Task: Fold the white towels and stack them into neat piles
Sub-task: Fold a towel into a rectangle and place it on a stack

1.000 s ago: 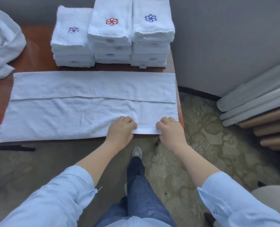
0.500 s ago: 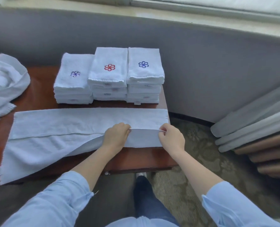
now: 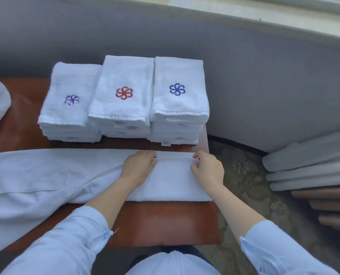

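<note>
The white towel [image 3: 46, 175] lies with its long axis left to right across the tabletop [image 3: 165, 221], just in front of three folded piles [image 3: 123, 100]. The left hand [image 3: 138, 168] and right hand [image 3: 207, 168] are both at its right end, fingers [image 3: 149, 155] pinching the turned-over edge close to the towel's far edge. The unfolded length trails off to the left, nearer the left hand, and sags over the front of the tabletop
</note>
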A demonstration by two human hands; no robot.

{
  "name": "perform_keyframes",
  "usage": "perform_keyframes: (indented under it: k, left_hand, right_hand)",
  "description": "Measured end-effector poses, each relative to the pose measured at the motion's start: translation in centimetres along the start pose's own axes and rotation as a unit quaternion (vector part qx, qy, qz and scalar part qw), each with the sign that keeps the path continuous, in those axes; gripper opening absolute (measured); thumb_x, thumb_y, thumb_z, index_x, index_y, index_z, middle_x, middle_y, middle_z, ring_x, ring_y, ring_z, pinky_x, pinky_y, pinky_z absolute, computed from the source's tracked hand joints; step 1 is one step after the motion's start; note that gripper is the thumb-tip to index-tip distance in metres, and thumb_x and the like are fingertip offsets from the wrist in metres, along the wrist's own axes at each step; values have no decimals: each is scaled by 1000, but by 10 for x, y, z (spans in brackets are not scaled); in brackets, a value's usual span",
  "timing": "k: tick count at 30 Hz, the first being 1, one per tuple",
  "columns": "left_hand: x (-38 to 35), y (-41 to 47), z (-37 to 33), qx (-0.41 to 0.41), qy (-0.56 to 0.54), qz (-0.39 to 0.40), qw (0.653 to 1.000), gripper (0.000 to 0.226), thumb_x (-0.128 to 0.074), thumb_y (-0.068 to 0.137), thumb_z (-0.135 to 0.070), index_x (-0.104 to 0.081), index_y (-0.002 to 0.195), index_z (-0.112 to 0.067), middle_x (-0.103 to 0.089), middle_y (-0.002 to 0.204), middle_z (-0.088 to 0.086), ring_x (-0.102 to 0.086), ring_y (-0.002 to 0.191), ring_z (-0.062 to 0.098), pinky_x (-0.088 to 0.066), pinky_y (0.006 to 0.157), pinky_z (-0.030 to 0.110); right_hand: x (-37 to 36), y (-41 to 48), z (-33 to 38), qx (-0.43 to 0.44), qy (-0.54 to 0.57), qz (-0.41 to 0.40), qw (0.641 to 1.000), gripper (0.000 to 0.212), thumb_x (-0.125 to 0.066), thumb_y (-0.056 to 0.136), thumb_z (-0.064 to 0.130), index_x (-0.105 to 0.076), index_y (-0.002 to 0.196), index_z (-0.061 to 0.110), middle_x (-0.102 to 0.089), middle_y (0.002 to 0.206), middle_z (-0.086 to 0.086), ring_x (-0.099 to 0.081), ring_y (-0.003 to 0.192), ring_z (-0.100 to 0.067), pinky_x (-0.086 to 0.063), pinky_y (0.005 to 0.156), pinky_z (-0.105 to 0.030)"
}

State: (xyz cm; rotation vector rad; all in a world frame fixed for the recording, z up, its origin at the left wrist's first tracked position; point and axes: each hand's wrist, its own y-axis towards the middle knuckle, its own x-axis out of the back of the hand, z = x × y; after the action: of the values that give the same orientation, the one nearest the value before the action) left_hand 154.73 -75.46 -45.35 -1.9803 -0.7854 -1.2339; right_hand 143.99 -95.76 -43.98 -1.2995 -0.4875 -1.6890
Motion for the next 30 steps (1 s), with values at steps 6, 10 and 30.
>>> perform_keyframes:
  k: [6,10,30]
  left_hand:
    - [3,4,2,4,-30,-26,999,25,-60,94,-34,-59,114,-19,-60,110,-3,-56,99,18,-45,78,35]
    - [15,-20,13,1,-32,-51,998,41,-64,91,-37,-56,127,-20,-57,122,-1,-54,108,20,-42,87,33]
    - [45,-297,253,143,-3,-102,984,21,-73,82,-42,-64,92,-27,-57,95,-13,-57,93,12,-42,82,29]
  right_hand:
    - [-8,-2,6,92,-41,-74,992,47,-62,71,-2,-68,114,15,-62,114,-3,-54,107,-28,-39,93,-38]
    - [-11,-13,35,179,37,-43,982,40,-65,70,-7,-71,106,10,-65,106,-6,-58,100,-30,-46,85,-38]
    - [-139,-149,285,426,-26,141,894,42,-55,86,15,-64,124,26,-61,127,12,-48,124,-13,-34,103,-30]
